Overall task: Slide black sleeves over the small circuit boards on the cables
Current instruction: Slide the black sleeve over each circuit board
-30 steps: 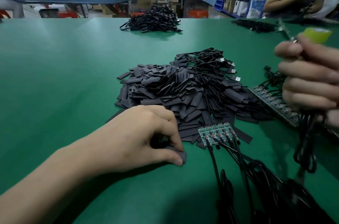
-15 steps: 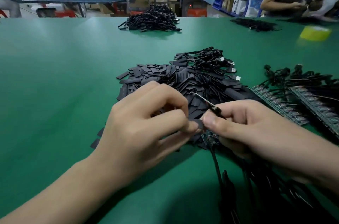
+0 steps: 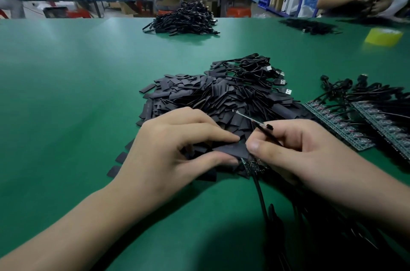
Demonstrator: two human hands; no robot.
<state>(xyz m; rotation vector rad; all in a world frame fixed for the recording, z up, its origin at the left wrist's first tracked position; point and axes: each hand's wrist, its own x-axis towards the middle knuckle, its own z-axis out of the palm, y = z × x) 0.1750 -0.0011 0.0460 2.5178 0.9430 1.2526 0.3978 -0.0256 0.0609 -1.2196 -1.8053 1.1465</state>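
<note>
My left hand (image 3: 177, 146) pinches a flat black sleeve (image 3: 233, 149) between thumb and forefinger at the near edge of a big pile of black sleeves (image 3: 213, 97). My right hand (image 3: 295, 151) meets it from the right, its thumb on the sleeve's end, and grips a thin metal tool (image 3: 253, 121) that points up and left. A small green circuit board (image 3: 253, 164) peeks out just below the sleeve, with its black cable (image 3: 261, 195) running toward me.
Two strips of joined green boards (image 3: 337, 124) with black cables lie at the right. Finished cables with USB plugs (image 3: 261, 71) sit behind the pile. Another cable heap (image 3: 184, 21) and a yellow tape roll (image 3: 383, 36) lie farther back. People work at the table's far side.
My left hand lifted a sleeve from the table edge of the pile. My right hand came down from the upper right with the tool and joined it over the board.
</note>
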